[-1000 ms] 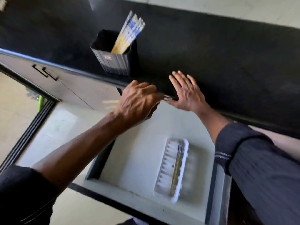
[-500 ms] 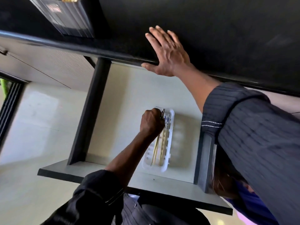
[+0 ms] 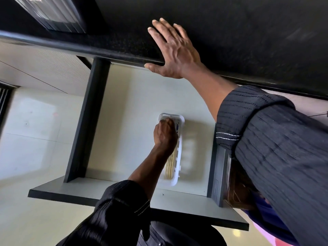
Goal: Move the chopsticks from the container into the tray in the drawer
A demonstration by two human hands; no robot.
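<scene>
Up and to the left of both hands, the dark container (image 3: pixel 58 16) now shows only its lower wall at the top edge of the view; a second ago it stood fully in view with a bundle of chopsticks sticking out, so what is left in it cannot be read from here. Below it and between the two arms lies the open drawer (image 3: pixel 124 110), pale inside. The left hand (image 3: pixel 166 134) has travelled from the counter edge, where it was a second ago, down into the white tray (image 3: pixel 178 167) near the drawer's right side, and it has settled a little deeper over the tray's far end than half a second back. It is curled into a loose fist over the printed heads of the chopsticks (image 3: pixel 171 163), whose pale wooden ends run out from under the wrist toward the tray's near end. The blur leaves it unclear whether the fingers still pinch the sticks or are already letting go — probably the last instant of setting them down. The tray held one pair a second ago; it now shows several sticks side by side, so this load has arrived. Up and to the right of that fist, the right hand (image 3: pixel 173 50) stays flat, fingers spread, on the black counter (image 3: pixel 248 32) — holding nothing, bracing the lean.
</scene>
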